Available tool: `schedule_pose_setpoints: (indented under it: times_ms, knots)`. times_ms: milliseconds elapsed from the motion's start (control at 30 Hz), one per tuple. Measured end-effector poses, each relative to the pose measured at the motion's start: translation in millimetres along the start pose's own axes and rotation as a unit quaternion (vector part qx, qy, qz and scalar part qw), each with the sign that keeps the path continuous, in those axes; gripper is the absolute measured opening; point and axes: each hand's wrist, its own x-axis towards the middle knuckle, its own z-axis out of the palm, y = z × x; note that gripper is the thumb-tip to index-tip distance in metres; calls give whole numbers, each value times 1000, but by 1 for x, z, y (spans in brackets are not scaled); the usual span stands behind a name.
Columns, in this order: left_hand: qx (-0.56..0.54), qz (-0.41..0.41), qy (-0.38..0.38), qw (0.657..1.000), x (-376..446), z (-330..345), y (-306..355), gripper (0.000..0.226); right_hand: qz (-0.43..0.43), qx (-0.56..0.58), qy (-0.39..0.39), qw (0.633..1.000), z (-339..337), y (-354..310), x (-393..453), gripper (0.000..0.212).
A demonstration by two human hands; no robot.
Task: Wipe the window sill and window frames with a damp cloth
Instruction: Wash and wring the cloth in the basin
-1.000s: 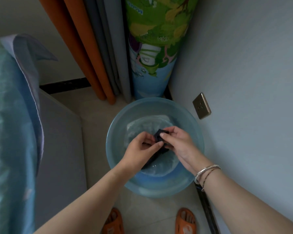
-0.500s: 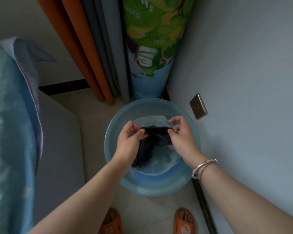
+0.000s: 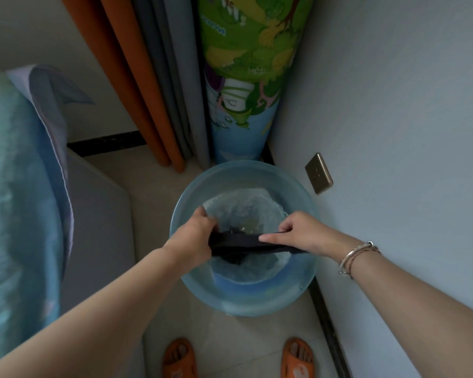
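Both hands had drawn apart, so the dark cloth (image 3: 243, 242) stretched crosswise above the basin (image 3: 246, 298), left hand (image 3: 195, 238) gripping one end, right hand (image 3: 303, 233) pinching the other, a loose fold apparently sagging toward the water.

dark wet cloth (image 3: 241, 242), stretched taut, above basin (image 3: 246, 298)

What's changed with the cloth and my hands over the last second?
The hands moved apart: the left hand and right hand now grip opposite ends of the cloth, pulling it from a bunched wad into a taut strip over the basin. Both kept their grip; the basin stayed put.
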Motion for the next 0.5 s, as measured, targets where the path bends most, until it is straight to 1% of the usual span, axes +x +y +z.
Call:
schedule_pose_setpoints:
  times_ms: [33,67,133,167,200,233,267,300,333,400,467,500]
  knots:
    - [14,-28,22,999,-1,1,-2,19,-13,8,-7,1000,0,-2,-3,51]
    - [13,-46,49,998,-1,1,-1,19,-24,24,-11,999,0,-3,-3,50]
    - [-33,-66,78,994,-1,1,4,22,-33,69,-19,997,4,-6,-3,42]
    - [-95,-89,86,988,0,1,6,21,-33,88,-22,995,6,-6,-2,30]
    - [-177,-118,85,973,2,1,6,19,-30,93,-15,995,8,-5,0,17]
    - [-260,-143,85,951,3,2,7,16,-28,83,7,996,10,-3,3,10]
    - [-327,-154,91,928,3,3,6,13,-25,64,44,997,12,-2,4,11]
    - [-358,-148,98,917,2,5,5,9,-20,44,90,995,13,0,6,12]
    - [-366,-131,102,916,2,5,5,8,-17,40,137,990,14,1,7,12]
    - [-337,-84,87,934,-1,3,5,23,-25,68,209,975,14,3,8,9]
    - [-256,-45,47,964,-2,2,3,43,-43,81,246,965,12,4,11,5]
    - [-194,-31,27,980,-3,3,2,48,-51,77,256,962,11,5,13,5]
